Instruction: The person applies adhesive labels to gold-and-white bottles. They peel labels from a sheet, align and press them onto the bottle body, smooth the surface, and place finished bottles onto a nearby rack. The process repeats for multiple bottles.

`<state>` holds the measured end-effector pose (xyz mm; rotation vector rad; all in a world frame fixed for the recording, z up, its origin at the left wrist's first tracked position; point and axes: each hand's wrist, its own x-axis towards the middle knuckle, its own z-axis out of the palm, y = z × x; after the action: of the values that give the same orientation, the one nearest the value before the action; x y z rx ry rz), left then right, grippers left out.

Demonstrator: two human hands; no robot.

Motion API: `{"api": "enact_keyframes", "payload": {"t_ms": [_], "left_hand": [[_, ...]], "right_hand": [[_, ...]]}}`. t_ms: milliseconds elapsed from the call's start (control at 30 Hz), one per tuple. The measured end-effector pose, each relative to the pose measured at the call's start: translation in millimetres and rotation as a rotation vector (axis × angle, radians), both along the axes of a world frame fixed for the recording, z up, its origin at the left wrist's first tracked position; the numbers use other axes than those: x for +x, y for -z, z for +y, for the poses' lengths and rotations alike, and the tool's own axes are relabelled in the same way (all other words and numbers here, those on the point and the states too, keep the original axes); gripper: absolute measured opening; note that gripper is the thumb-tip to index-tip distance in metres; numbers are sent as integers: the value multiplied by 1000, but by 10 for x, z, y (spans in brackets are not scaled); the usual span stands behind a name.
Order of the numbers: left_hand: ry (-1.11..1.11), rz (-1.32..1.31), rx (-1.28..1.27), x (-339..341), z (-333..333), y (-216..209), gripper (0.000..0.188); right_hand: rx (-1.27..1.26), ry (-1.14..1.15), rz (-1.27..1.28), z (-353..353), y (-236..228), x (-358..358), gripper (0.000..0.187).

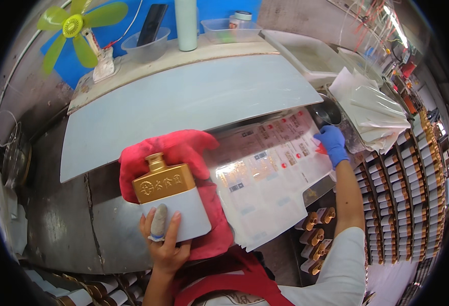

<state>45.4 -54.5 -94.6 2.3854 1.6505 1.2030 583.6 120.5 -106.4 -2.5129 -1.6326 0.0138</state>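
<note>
A flat bottle point(176, 209) with an embossed gold top and neck and a pale grey lower body lies tilted over a crumpled red cloth point(214, 214). My left hand point(166, 239) is closed on its lower end, and one finger wears a grey fingertip cover. To the right, a printed sheet of labels point(265, 173) in a clear covering spreads over the table. At its far right corner is my right hand point(332, 143) in a blue glove, fingers bent together. Something red shows under the fingers; I cannot make out what it is.
A pale board point(183, 97) spans the table behind the cloth. A dark metal bowl point(327, 109) sits beyond my right hand, near white sheets point(372, 109). Gold-topped bottles fill racks point(403, 199) at right. A green fan point(72, 26) and a tall pale cylinder point(186, 25) stand behind.
</note>
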Motion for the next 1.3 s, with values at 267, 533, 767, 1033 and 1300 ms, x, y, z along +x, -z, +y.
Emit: {"api": "enact_keyframes", "payload": {"t_ms": [267, 533, 767, 1033, 1300], "left_hand": [[14, -18, 3, 9, 2, 20, 54], [132, -156, 56, -3, -91, -266, 72], [694, -1626, -673, 214, -178, -556, 49], [423, -882, -441, -181, -402, -558, 16], [353, -630, -331, -351, -390, -722, 16]], "right_hand": [[20, -31, -119, -219, -361, 147, 23], [69, -239, 961, -1195, -1329, -2111, 15], [-84, -341, 1728, -1890, -1380, -3165, 19], [-120, -568, 1366, -1911, -1076, -3327, 31], [-64, -770, 1234, -1706, -1091, -3496, 21]]}}
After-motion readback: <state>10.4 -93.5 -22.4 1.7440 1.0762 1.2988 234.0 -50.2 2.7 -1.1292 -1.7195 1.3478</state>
